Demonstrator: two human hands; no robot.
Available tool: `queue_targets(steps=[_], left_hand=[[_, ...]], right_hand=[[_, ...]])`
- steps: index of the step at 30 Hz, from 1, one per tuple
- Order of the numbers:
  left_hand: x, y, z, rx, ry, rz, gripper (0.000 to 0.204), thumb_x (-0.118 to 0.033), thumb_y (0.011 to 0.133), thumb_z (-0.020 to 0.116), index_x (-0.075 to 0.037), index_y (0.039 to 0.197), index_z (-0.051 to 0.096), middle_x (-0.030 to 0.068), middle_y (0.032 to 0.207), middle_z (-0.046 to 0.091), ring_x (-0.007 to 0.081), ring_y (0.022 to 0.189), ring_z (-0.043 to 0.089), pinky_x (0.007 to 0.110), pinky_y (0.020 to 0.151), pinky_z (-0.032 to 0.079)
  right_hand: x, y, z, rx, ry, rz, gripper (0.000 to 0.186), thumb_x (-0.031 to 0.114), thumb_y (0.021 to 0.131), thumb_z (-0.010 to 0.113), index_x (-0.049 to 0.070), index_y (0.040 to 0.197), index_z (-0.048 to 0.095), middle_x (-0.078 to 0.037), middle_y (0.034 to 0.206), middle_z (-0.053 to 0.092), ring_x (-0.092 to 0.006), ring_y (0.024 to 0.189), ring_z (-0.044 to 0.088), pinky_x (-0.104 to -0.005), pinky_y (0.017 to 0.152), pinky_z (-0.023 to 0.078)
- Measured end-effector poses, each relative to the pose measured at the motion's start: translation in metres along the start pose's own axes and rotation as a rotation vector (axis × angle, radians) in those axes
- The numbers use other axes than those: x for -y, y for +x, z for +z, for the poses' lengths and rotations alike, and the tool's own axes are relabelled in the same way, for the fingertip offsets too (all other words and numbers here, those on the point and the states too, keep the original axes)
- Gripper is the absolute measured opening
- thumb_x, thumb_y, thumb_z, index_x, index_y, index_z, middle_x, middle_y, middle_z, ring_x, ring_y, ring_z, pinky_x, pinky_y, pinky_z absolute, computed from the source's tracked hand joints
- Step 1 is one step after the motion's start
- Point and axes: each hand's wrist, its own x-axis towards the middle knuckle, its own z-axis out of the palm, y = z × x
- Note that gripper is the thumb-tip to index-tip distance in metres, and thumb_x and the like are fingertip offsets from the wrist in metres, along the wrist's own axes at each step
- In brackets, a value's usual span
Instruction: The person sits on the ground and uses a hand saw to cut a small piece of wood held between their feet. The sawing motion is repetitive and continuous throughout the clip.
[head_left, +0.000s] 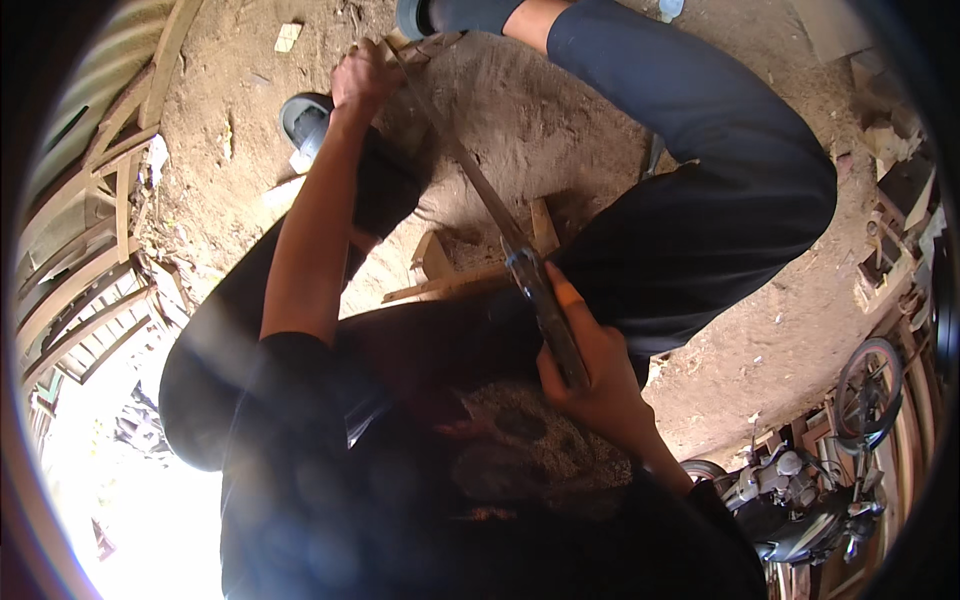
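My right hand (595,375) is wrapped round the dark handle of a handsaw (470,165), index finger laid along it. The long narrow blade, seen nearly edge-on, slants away up and left. Its far end lies beside my left hand (362,78), whose fingers are closed on a pale piece of wood (402,42) on the ground. Most of that wood is hidden by the hand and by my sandalled right foot (465,15), which is right against it. Whether the teeth touch the wood is too small to tell.
A low wooden seat (450,285) shows between my legs. My left sandal (305,122) rests on the dirt floor (540,110). Wooden frames (90,250) line the left side. A motorcycle (800,500) and wood scraps (885,270) stand at right.
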Motion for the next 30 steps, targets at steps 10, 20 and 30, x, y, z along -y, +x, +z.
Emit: queue_targets(steps=[10, 20, 30], left_hand=[[-0.006, -0.001, -0.006, 0.011, -0.025, -0.022, 0.067, -0.052, 0.07, 0.075, -0.001, 0.106, 0.052, 0.0222, 0.105, 0.064, 0.0371, 0.097, 0.063, 0.045, 0.083, 0.051], [0.002, -0.006, 0.006, 0.002, -0.105, 0.045, 0.087, -0.058, 0.068, 0.073, 0.0, 0.124, 0.041, 0.0215, 0.121, 0.051, 0.0336, 0.12, 0.047, 0.044, 0.098, 0.041], [0.009, -0.011, -0.027, -0.122, -0.541, -0.03, 0.068, -0.039, 0.067, 0.079, 0.0, 0.116, 0.054, 0.0245, 0.109, 0.062, 0.0365, 0.102, 0.061, 0.043, 0.089, 0.049]], right_hand=[[-0.007, -0.002, -0.003, -0.005, 0.012, -0.003, 0.065, 0.002, 0.076, 0.056, -0.001, 0.138, 0.035, -0.014, 0.062, 0.055, -0.0295, 0.057, 0.062, -0.035, 0.056, 0.047], [0.006, 0.086, -0.012, -0.103, -0.026, -0.28, 0.051, 0.002, 0.075, 0.058, -0.005, 0.124, 0.049, -0.02, 0.065, 0.057, -0.0359, 0.065, 0.064, -0.0375, 0.06, 0.049], [-0.02, 0.103, -0.012, -0.069, -0.031, -0.392, 0.053, 0.001, 0.077, 0.056, -0.006, 0.129, 0.047, -0.013, 0.056, 0.046, -0.0182, 0.049, 0.055, -0.0302, 0.052, 0.042]])
